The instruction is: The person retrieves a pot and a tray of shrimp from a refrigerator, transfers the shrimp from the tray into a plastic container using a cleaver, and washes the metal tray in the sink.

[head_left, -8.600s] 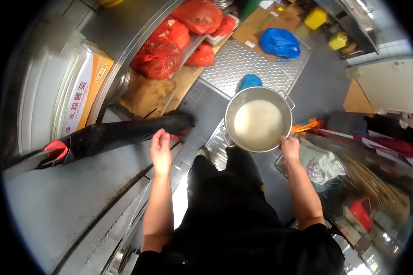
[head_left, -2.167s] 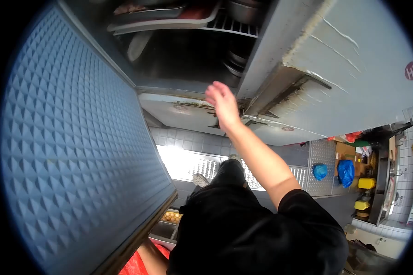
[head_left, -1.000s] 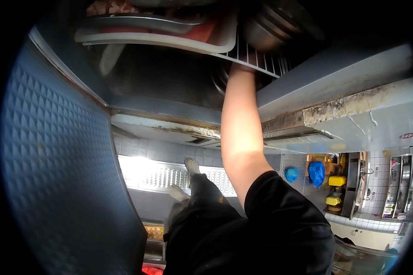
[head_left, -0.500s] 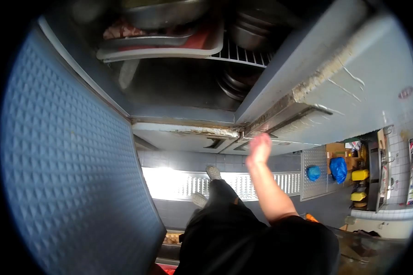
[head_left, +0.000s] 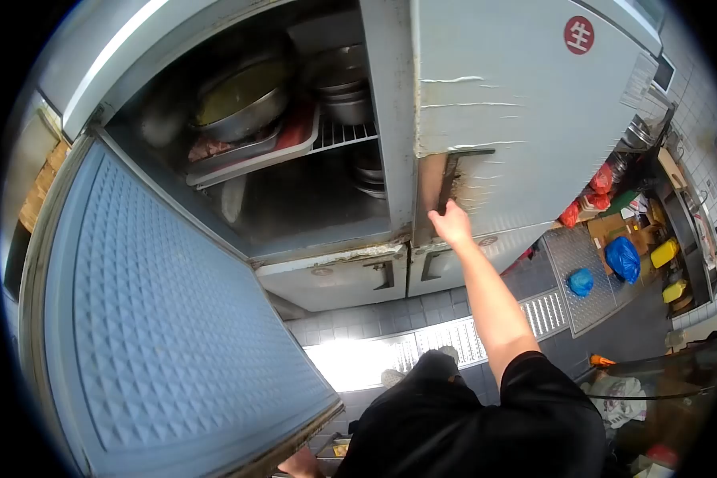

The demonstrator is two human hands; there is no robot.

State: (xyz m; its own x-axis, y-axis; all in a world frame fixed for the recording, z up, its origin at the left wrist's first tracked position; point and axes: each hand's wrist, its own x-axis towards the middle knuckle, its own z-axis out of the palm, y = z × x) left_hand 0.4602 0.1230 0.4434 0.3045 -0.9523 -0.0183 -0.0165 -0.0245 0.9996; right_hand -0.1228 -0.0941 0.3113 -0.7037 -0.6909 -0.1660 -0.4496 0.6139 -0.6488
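Head view: right hand [head_left: 452, 223] at one handle [head_left: 453, 171], left hand [head_left: 300, 463] by one open door [head_left: 183, 334]; both grips unclear.

Wire shelf [head_left: 344, 139] beneath a white-rimmed tray [head_left: 267, 162] and stacked metal bowls [head_left: 346, 109].

The open door [head_left: 187, 327] is light blue on its inner side, with a regular pattern of small diamond shapes. The closed door [head_left: 526, 99] is pale grey, with brown stains around its dark handle [head_left: 450, 171]; its round sticker [head_left: 579, 35] is dark red and carries a white character. The tray [head_left: 267, 159] has a whitish rim and a red inside. One bag [head_left: 622, 259] is strong blue, the smaller bag [head_left: 580, 282] a lighter blue. A container [head_left: 664, 252] is yellow. The shirt [head_left: 550, 398] is plain black.
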